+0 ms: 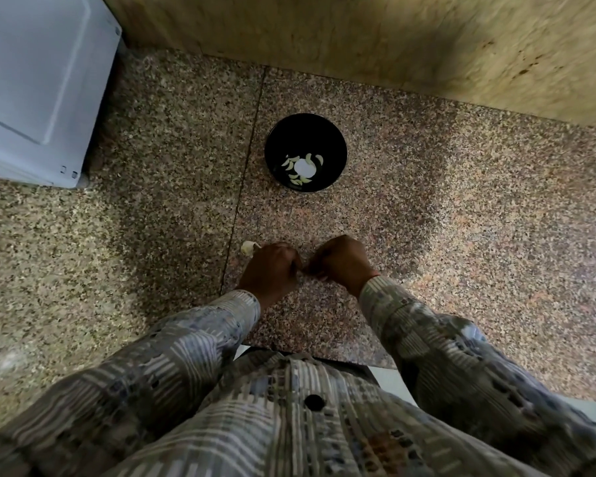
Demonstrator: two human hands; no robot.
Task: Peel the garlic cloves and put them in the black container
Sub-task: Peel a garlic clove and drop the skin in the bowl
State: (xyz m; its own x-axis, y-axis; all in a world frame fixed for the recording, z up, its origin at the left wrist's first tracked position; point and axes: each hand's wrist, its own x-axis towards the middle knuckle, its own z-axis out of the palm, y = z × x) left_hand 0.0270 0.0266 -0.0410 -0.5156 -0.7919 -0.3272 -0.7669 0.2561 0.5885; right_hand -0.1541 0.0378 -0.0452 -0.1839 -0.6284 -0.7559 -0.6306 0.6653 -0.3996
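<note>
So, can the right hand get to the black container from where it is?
Probably yes. Only bare counter lies between the right hand and the black container, which stands open just ahead of it. Its fingers are curled, so it may be busy.

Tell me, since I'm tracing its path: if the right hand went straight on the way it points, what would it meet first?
Most likely the left hand: the right hand points forward and to the left, and the two nearly touch.

Cloves (pixel 288 163) lie in the container (pixel 305 132) on the counter (pixel 427 218).
</note>
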